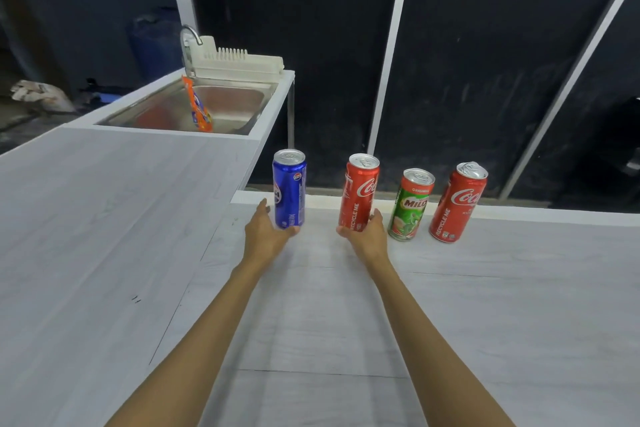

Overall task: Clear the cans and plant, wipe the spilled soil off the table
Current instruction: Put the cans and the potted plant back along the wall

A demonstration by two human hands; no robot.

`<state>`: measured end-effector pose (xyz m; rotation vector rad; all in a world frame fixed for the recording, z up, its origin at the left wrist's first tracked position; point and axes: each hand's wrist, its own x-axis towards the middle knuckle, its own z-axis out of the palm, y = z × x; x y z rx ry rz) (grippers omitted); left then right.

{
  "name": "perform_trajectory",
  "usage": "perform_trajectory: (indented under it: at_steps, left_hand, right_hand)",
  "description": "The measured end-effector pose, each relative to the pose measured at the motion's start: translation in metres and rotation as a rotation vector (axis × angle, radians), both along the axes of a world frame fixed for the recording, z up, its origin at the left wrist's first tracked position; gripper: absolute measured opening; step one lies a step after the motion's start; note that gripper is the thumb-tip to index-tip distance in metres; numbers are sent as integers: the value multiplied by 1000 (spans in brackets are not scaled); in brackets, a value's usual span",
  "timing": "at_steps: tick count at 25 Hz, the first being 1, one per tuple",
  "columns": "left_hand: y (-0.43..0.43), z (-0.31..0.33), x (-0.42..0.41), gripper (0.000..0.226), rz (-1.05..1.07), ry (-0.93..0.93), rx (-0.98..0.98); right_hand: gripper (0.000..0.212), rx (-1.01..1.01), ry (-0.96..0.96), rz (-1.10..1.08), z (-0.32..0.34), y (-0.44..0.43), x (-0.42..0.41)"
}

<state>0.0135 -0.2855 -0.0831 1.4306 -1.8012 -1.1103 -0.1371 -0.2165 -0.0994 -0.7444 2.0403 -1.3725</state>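
Four upright cans line the far edge of the pale grey table (485,305). My left hand (266,232) grips the base of the blue Pepsi can (290,185). My right hand (367,236) grips the base of a red Coca-Cola can (360,191). To the right stand a green Milo can (410,206) and a second red Coca-Cola can (457,204), both untouched. An orange Fanta can (199,107) leans inside the steel sink (239,114). No plant or soil is in view.
A white counter (104,218) runs along the left and joins the sink unit. A tap (188,45) and a white dish rack (235,62) sit behind the sink. Dark panels with white frames back the table.
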Motion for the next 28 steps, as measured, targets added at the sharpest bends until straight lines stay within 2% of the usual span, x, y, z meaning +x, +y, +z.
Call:
perform_trajectory:
  at_steps: [4,7,9,11,14,17,21,24,28]
  left_hand:
    - [53,25,51,66,-54,-126,-77]
    - [87,63,108,54,-15,-191,-181]
    - [104,94,152,41,11,-225,-254]
    - [118,125,201,30,59,-249,-328]
    - [137,154,280,25,178,-277,-420]
    - [150,147,349,25,254,-220,-448]
    - [154,86,409,24,266,-195,-398]
    - [153,27,424,30,186,-273,-296]
    - [151,-27,414,49,-16,-449,-213]
  right_hand:
    - [82,53,-48,-58,10,28,47]
    - [65,38,-12,63,23,40,103]
    - [50,-10,38,254,30,44,148]
    - [43,-44,65,530,36,51,195]
    - [58,7,39,991,44,68,274]
    - [79,15,106,1175,35,86,337]
    - [82,-37,275,1150,15,101,382]
    - [70,-97,324,1026,1,109,399]
    - [58,-202,348,885,-7,111,398]
